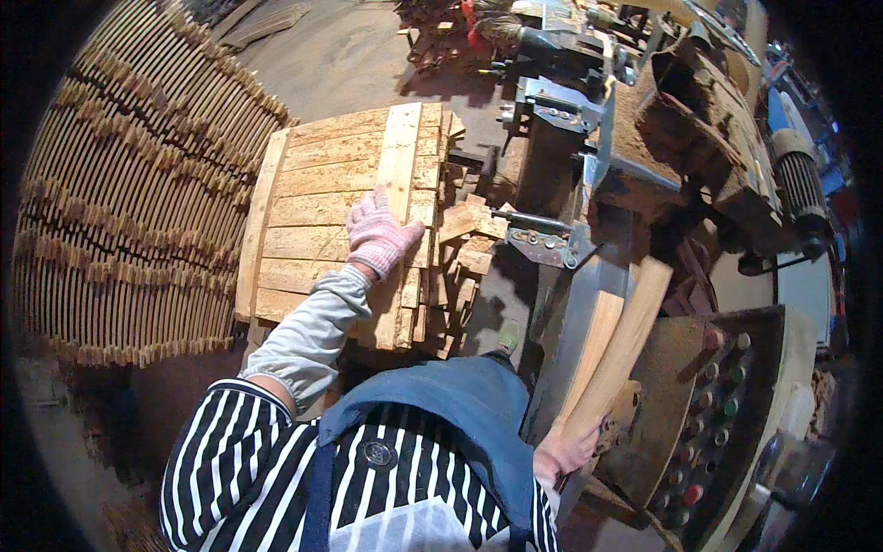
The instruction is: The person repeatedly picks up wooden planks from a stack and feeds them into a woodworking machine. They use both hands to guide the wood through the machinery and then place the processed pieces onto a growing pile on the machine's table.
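Observation:
My left hand, in a pale pink knitted glove, rests on a pale wooden slat. Its thumb spreads to the right and its fingers point away from me. This slat lies lengthwise across a low stack of wooden boards strewn with sawdust. On the right, my right hand is closed around the near end of a slightly curved wooden board; its fingers are partly hidden by the wood. A lighter narrow wooden strip runs along the left of that board, above a grey metal surface.
Tall stacks of thin wooden strips stand at the left. A sawdust-covered machine with metal clamps is ahead on the right. A control panel with coloured buttons stands near right. Wood offcuts lie beside the board stack.

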